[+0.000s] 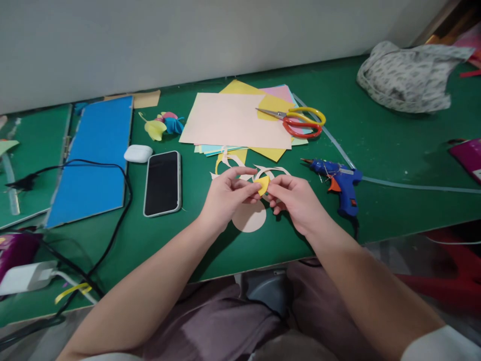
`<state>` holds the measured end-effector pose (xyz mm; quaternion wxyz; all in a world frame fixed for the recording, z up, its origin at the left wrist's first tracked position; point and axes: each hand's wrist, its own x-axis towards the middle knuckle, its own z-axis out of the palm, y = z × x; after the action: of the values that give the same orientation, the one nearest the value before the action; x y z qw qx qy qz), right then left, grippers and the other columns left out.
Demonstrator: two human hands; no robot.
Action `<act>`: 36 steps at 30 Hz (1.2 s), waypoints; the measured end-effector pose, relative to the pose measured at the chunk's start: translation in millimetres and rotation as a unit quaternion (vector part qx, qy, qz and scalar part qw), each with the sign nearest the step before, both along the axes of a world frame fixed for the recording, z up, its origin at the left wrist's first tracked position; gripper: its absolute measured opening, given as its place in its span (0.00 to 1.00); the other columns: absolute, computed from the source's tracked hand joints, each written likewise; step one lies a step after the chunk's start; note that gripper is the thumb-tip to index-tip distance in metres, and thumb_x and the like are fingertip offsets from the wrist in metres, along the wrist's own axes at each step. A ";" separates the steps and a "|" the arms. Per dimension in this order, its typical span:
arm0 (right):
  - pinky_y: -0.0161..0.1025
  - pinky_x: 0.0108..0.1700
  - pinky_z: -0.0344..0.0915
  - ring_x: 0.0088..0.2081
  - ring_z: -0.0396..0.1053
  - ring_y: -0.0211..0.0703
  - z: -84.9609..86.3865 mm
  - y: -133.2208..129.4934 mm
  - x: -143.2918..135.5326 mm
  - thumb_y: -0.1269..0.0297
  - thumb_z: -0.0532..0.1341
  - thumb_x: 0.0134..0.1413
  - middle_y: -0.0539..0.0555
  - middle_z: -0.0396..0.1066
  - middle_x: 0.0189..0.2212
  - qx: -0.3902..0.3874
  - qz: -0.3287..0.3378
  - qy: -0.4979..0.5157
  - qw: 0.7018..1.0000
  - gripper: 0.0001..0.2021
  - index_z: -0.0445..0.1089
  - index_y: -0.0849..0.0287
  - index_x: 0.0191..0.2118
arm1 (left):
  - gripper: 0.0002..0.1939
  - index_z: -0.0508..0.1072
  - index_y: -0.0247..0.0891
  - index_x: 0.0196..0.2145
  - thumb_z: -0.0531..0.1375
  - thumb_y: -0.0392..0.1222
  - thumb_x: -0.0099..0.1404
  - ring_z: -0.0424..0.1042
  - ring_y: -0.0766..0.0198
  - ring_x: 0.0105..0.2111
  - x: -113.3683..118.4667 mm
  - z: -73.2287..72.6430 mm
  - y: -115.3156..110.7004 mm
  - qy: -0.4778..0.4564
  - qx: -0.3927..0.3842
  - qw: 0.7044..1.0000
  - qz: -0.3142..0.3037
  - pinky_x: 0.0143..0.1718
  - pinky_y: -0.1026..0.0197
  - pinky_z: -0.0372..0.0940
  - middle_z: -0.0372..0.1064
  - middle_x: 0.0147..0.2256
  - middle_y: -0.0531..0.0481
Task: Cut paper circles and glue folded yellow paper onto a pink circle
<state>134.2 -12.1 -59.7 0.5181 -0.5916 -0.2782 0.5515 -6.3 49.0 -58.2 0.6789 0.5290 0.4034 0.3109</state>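
Observation:
A small folded piece of yellow paper (264,186) is pinched between my two hands above the table. My left hand (231,193) grips its left side between thumb and fingers. On its right edge, the fingertips of my right hand (291,196) are closed. Just below my hands a round cream paper disc (250,218) lies flat on the green table. Curled paper offcuts (233,159) lie behind my fingers, partly hidden by them. Farther back, scissors (300,120) with one yellow and one red handle rest on a stack of coloured paper (229,120).
Right of my hands lies a blue glue gun (340,178) with its cord. A phone (163,183), a white earbud case (138,153), paper petals (160,125) and a blue board (95,155) are at left. Black cable (128,195) loops there. A patterned cloth bag (409,75) sits back right.

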 end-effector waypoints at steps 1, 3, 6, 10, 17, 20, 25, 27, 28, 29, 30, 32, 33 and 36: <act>0.24 0.16 0.59 0.18 0.62 0.29 0.2 -0.1 -0.2 0.64 0.63 0.42 0.46 0.66 0.18 0.000 -0.002 -0.002 1.000 0.06 0.68 0.61 0.24 | 0.21 0.71 0.34 0.41 0.69 0.42 0.50 0.72 0.70 0.22 0.2 -0.1 0.3 -0.002 0.001 1.000 0.000 0.25 0.70 0.69 0.73 0.22 0.53; 0.24 0.15 0.59 0.18 0.62 0.29 0.8 -0.2 -0.4 0.64 0.63 0.42 0.46 0.66 0.18 -0.004 -0.005 -0.001 1.000 0.06 0.67 0.61 0.24 | 0.20 0.70 0.35 0.40 0.69 0.41 0.50 0.72 0.71 0.22 0.9 -0.2 0.7 -0.008 0.005 1.000 -0.001 0.25 0.70 0.68 0.72 0.21 0.54; 0.24 0.15 0.60 0.18 0.62 0.29 1.3 -0.1 -0.4 0.64 0.63 0.42 0.45 0.66 0.18 -0.006 -0.004 0.005 1.000 0.06 0.68 0.61 0.24 | 0.20 0.68 0.36 0.42 0.68 0.39 0.51 0.72 0.71 0.21 1.9 -0.1 0.6 -0.013 0.019 1.000 0.005 0.25 0.70 0.68 0.72 0.21 0.55; 0.24 0.15 0.60 0.18 0.62 0.29 0.8 -0.1 0.2 0.64 0.63 0.44 0.45 0.66 0.18 -0.001 0.001 0.009 1.000 0.06 0.68 0.61 0.24 | 0.22 0.65 0.37 0.44 0.67 0.37 0.52 0.72 0.70 0.21 3.0 1.1 -0.5 -0.016 0.043 0.999 0.019 0.26 0.69 0.69 0.71 0.21 0.57; 0.24 0.15 0.60 0.18 0.62 0.29 0.9 0.5 1.4 0.59 0.65 0.46 0.45 0.66 0.18 0.010 -0.007 0.013 1.000 0.10 0.68 0.60 0.26 | 0.22 0.64 0.37 0.44 0.66 0.36 0.52 0.72 0.71 0.21 2.8 3.5 -0.2 -0.018 0.061 0.998 0.031 0.25 0.70 0.69 0.71 0.21 0.57; 0.24 0.17 0.61 0.19 0.63 0.30 -0.1 -0.5 1.5 0.61 0.65 0.47 0.45 0.65 0.18 0.043 -0.022 0.004 0.999 0.08 0.69 0.60 0.27 | 0.21 0.66 0.37 0.44 0.66 0.36 0.53 0.72 0.70 0.21 1.7 3.7 -1.7 0.000 0.111 0.993 0.032 0.26 0.68 0.70 0.71 0.22 0.56; 0.27 0.21 0.64 0.21 0.64 0.31 -2.3 -2.6 1.6 0.65 0.64 0.49 0.46 0.67 0.21 0.130 -0.029 -0.075 0.988 0.04 0.71 0.59 0.29 | 0.20 0.69 0.37 0.45 0.66 0.36 0.53 0.74 0.69 0.27 0.3 2.3 -4.6 -0.001 0.184 0.982 0.037 0.32 0.67 0.71 0.71 0.26 0.55; 0.29 0.23 0.65 0.22 0.64 0.32 -1.2 -3.6 1.5 0.65 0.64 0.49 0.47 0.69 0.24 0.161 -0.034 -0.116 0.980 0.03 0.72 0.58 0.29 | 0.20 0.70 0.38 0.44 0.66 0.36 0.53 0.74 0.68 0.30 -0.2 1.4 -5.1 -0.002 0.203 0.978 0.045 0.34 0.66 0.72 0.71 0.28 0.54; 0.30 0.24 0.66 0.23 0.65 0.32 -0.1 -4.1 1.4 0.65 0.64 0.50 0.47 0.70 0.26 0.170 -0.034 -0.133 0.976 0.03 0.72 0.58 0.30 | 0.19 0.70 0.38 0.44 0.66 0.36 0.53 0.74 0.68 0.31 -0.6 1.0 -5.5 0.002 0.218 0.975 0.050 0.34 0.66 0.72 0.72 0.28 0.54; 0.31 0.26 0.66 0.23 0.65 0.32 1.3 -4.8 1.4 0.65 0.64 0.50 0.48 0.70 0.27 0.175 -0.034 -0.145 0.973 0.03 0.72 0.57 0.30 | 0.18 0.71 0.38 0.44 0.66 0.37 0.54 0.74 0.68 0.31 -1.2 0.8 -6.1 0.009 0.240 0.969 0.054 0.34 0.67 0.72 0.72 0.29 0.54; 0.31 0.26 0.67 0.24 0.65 0.33 2.8 -5.5 1.3 0.64 0.63 0.51 0.48 0.70 0.27 0.177 -0.034 -0.151 0.972 0.03 0.72 0.57 0.30 | 0.18 0.71 0.39 0.44 0.66 0.37 0.55 0.74 0.69 0.31 -1.8 0.6 -6.9 0.020 0.269 0.961 0.059 0.35 0.68 0.71 0.73 0.29 0.54; 0.32 0.26 0.67 0.24 0.65 0.34 5.8 -7.0 1.4 0.61 0.63 0.53 0.48 0.69 0.27 0.178 -0.037 -0.148 0.972 0.05 0.72 0.56 0.31 | 0.18 0.70 0.40 0.45 0.65 0.37 0.56 0.75 0.69 0.32 -3.3 0.4 -8.9 0.051 0.351 0.932 0.074 0.36 0.68 0.71 0.74 0.32 0.54; 0.32 0.26 0.67 0.24 0.65 0.34 7.0 -7.7 1.5 0.58 0.62 0.54 0.48 0.69 0.26 0.179 -0.039 -0.144 0.973 0.07 0.72 0.55 0.31 | 0.17 0.70 0.41 0.45 0.65 0.37 0.57 0.75 0.69 0.33 -4.1 0.2 -9.9 0.071 0.399 0.911 0.082 0.37 0.67 0.71 0.75 0.33 0.54; 0.33 0.27 0.68 0.28 0.67 0.37 8.5 -9.0 2.0 0.54 0.63 0.53 0.50 0.71 0.30 0.194 -0.035 -0.136 0.971 0.09 0.73 0.54 0.34 | 0.16 0.69 0.42 0.45 0.63 0.36 0.58 0.76 0.66 0.35 -6.4 -1.0 -11.9 0.123 0.529 0.834 0.098 0.40 0.65 0.71 0.76 0.37 0.53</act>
<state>136.2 -21.1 -51.2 0.5994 -0.5586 -0.4269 0.3827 -12.7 37.1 -59.2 0.2066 0.7986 0.3072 0.4745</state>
